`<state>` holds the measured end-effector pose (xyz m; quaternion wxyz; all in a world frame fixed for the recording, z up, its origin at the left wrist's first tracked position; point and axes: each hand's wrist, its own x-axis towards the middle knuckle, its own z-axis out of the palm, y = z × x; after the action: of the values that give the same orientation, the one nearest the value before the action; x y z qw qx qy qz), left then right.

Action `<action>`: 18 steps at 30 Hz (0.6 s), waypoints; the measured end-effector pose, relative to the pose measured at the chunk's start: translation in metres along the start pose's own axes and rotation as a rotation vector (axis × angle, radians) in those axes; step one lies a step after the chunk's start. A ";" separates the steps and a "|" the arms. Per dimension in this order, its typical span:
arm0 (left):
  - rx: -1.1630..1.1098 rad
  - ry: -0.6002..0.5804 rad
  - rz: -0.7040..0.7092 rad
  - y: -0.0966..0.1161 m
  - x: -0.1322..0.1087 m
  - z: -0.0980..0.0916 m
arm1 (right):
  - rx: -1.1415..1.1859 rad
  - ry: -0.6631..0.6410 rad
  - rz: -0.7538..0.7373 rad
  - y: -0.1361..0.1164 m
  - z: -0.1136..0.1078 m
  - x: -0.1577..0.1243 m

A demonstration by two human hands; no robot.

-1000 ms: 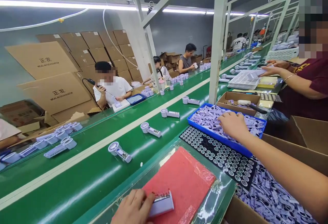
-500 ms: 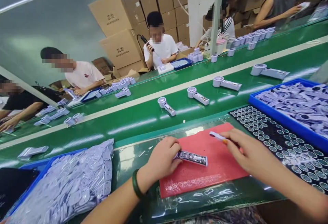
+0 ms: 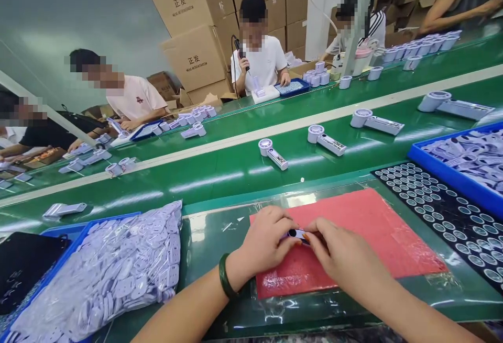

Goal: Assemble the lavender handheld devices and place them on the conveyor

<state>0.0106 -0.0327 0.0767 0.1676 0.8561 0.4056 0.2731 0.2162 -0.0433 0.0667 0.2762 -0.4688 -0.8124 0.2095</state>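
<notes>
Over the red mat (image 3: 389,238), both hands meet around one small lilac handheld fan part. My left hand (image 3: 265,241), with a dark green bangle on its wrist, is closed around the fan body, mostly hidden by the fingers. Fingers and thumb of my right hand (image 3: 343,251) pinch a slim lilac handle cover (image 3: 300,234) with a dark round spot near one end. The cover lies along the top of the fan's handle; whether it is seated there cannot be seen.
A clear bag of lilac parts (image 3: 129,264) lies left, over a blue tray. At right are a black sheet of round stickers (image 3: 444,212) and a blue tray (image 3: 451,175) of lilac covers. Several fans (image 3: 326,141) lie on the green conveyor (image 3: 220,180); people work across it.
My right hand has brought the cover left and down onto the fan in my left hand. The exposed circuit board is now hidden. The view has shifted slightly.
</notes>
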 end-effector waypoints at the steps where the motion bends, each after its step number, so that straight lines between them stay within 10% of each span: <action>1: 0.006 0.014 -0.010 0.001 0.000 0.001 | -0.006 0.017 0.000 0.000 0.000 -0.001; 12: -0.100 -0.019 -0.015 -0.002 0.002 -0.003 | 0.020 -0.025 0.078 -0.004 -0.001 0.004; 18: -0.059 -0.046 -0.043 0.001 0.004 -0.003 | 0.415 -0.096 0.100 0.022 0.007 0.003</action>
<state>0.0112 -0.0295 0.0810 0.2078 0.8479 0.4116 0.2617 0.2246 -0.0308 0.0491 0.3171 -0.4311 -0.7399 0.4077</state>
